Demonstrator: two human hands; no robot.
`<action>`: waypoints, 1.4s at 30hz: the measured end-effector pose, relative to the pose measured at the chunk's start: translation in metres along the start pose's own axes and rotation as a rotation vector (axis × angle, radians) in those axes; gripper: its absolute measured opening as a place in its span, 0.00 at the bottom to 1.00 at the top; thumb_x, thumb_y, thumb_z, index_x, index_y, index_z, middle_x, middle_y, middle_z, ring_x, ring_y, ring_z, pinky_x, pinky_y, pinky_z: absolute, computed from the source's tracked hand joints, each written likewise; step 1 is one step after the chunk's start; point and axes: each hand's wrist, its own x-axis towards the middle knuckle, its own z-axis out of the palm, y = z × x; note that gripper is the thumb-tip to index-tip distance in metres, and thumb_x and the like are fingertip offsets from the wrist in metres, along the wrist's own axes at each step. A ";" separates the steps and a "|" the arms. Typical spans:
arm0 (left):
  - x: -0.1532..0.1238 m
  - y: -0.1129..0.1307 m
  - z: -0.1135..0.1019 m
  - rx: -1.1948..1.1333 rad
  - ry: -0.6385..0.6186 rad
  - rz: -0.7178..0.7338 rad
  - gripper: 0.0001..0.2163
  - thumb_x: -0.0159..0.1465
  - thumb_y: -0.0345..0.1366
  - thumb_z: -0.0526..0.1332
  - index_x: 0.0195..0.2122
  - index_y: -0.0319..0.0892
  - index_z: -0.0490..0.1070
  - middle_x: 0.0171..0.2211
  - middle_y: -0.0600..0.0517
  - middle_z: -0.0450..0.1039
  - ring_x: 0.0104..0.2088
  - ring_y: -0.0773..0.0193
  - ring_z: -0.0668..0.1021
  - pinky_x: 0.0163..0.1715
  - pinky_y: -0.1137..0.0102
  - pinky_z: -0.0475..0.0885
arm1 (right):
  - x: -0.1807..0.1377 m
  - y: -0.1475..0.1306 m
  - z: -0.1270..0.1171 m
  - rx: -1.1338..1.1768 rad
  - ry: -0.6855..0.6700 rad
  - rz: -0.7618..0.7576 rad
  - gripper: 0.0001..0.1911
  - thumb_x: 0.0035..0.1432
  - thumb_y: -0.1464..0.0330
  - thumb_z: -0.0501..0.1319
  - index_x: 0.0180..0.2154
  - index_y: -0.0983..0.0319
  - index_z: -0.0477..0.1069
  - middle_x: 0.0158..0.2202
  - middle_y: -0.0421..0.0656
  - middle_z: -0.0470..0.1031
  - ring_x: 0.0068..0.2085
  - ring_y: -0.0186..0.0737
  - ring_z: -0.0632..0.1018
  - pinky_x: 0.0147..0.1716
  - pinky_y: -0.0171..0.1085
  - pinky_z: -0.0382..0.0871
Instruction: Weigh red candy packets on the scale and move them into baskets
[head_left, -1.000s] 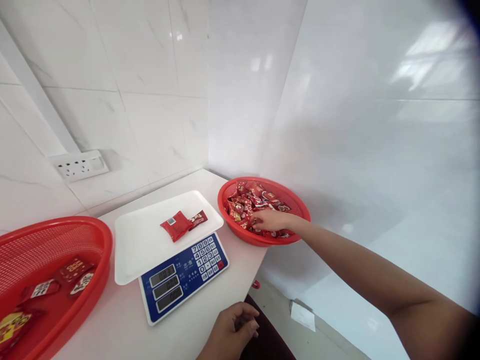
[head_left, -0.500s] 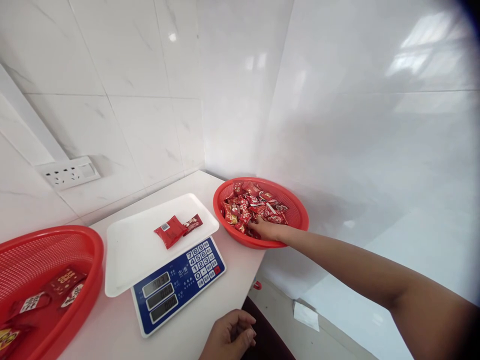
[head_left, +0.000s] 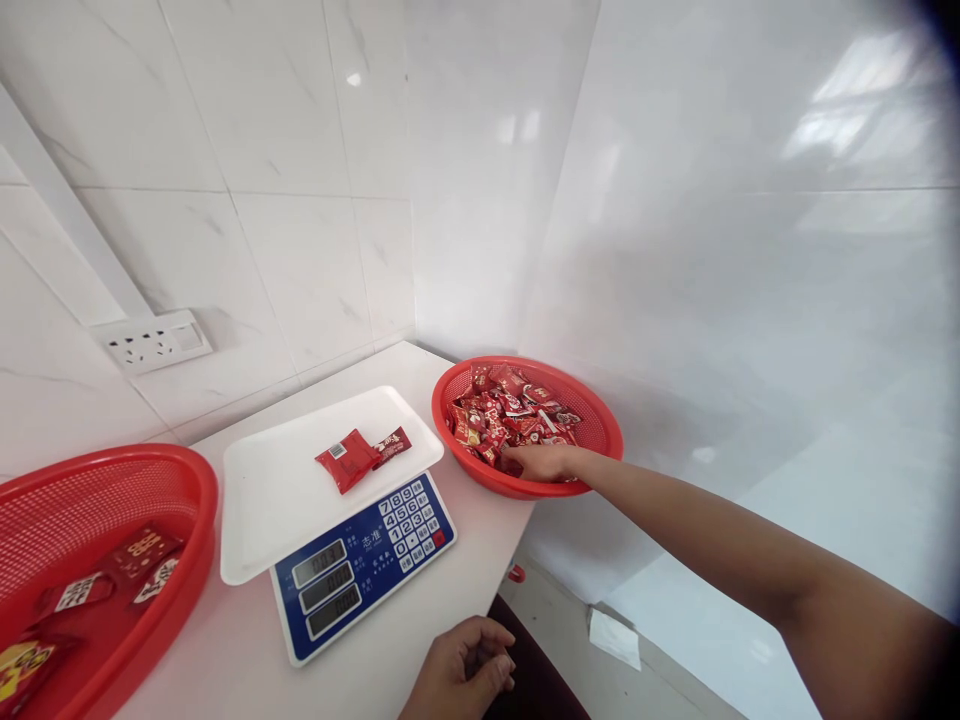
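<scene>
My right hand point(head_left: 541, 462) reaches into the red basket point(head_left: 611, 448) at the back right, its fingers down among small red snack packets point(head_left: 517, 405). Those fingers are hidden, so whether they grip a packet cannot be seen. Low in the view, my left hand point(head_left: 466, 668) is loosely curled near the table's front edge, with nothing visible in it. Between the two baskets stands a blue and white digital scale point(head_left: 364, 565). On its white tray point(head_left: 274, 495) lie a larger red packet point(head_left: 348, 460) and a small dark red packet point(head_left: 391, 446), touching each other.
Another red basket point(head_left: 196, 500) at the left holds several red packets point(head_left: 139, 552). The white table point(head_left: 450, 570) runs against a tiled wall bearing a power socket point(head_left: 154, 342). On the floor at right lies a white sheet point(head_left: 613, 640).
My right hand has sunk slightly deeper among the packets, its fingers now less visible. The view has shifted a little to the left. My left hand stays curled in place.
</scene>
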 end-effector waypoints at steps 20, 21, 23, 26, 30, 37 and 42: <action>-0.001 0.001 0.001 -0.019 0.011 -0.018 0.17 0.50 0.47 0.65 0.35 0.39 0.71 0.29 0.52 0.69 0.30 0.66 0.73 0.35 0.69 0.67 | -0.013 0.009 -0.041 1.130 0.465 0.049 0.18 0.46 0.78 0.60 0.40 0.58 0.65 0.26 0.35 0.66 0.24 0.26 0.70 0.22 0.26 0.66; -0.001 0.001 0.001 -0.016 0.009 -0.016 0.17 0.50 0.46 0.65 0.35 0.39 0.71 0.29 0.52 0.69 0.30 0.66 0.73 0.35 0.69 0.67 | -0.011 0.009 -0.041 1.128 0.482 0.055 0.18 0.46 0.78 0.60 0.41 0.58 0.65 0.27 0.35 0.67 0.24 0.26 0.70 0.22 0.26 0.66; -0.001 0.001 0.001 -0.003 0.002 -0.011 0.17 0.51 0.46 0.65 0.35 0.39 0.71 0.28 0.53 0.69 0.29 0.66 0.73 0.34 0.69 0.67 | -0.008 0.009 -0.041 1.127 0.519 0.065 0.18 0.48 0.76 0.61 0.42 0.58 0.65 0.30 0.37 0.69 0.26 0.27 0.71 0.22 0.26 0.68; -0.001 0.002 0.000 0.020 -0.022 -0.012 0.15 0.52 0.44 0.64 0.36 0.40 0.71 0.28 0.53 0.70 0.30 0.66 0.73 0.35 0.70 0.67 | -0.005 0.002 -0.041 1.122 0.570 0.069 0.18 0.52 0.71 0.61 0.46 0.58 0.64 0.40 0.42 0.71 0.30 0.29 0.74 0.28 0.29 0.72; -0.003 0.007 0.002 0.037 -0.019 -0.004 0.12 0.53 0.40 0.64 0.35 0.40 0.71 0.28 0.52 0.70 0.29 0.66 0.74 0.34 0.70 0.68 | 0.001 -0.020 -0.038 1.086 0.624 0.053 0.17 0.54 0.66 0.61 0.46 0.60 0.64 0.47 0.45 0.70 0.32 0.30 0.76 0.31 0.29 0.73; -0.006 0.009 0.004 0.040 0.026 -0.003 0.09 0.53 0.35 0.62 0.35 0.39 0.72 0.27 0.53 0.72 0.29 0.66 0.75 0.33 0.70 0.68 | 0.019 -0.064 -0.031 0.726 0.695 -0.105 0.14 0.54 0.66 0.60 0.42 0.63 0.67 0.38 0.46 0.75 0.32 0.36 0.77 0.32 0.35 0.74; -0.005 0.001 0.003 0.036 0.033 0.010 0.10 0.53 0.35 0.62 0.36 0.39 0.72 0.28 0.52 0.74 0.28 0.65 0.76 0.31 0.71 0.68 | 0.030 -0.108 -0.026 0.665 0.632 -0.234 0.11 0.55 0.66 0.58 0.41 0.63 0.66 0.36 0.46 0.75 0.30 0.34 0.77 0.30 0.34 0.73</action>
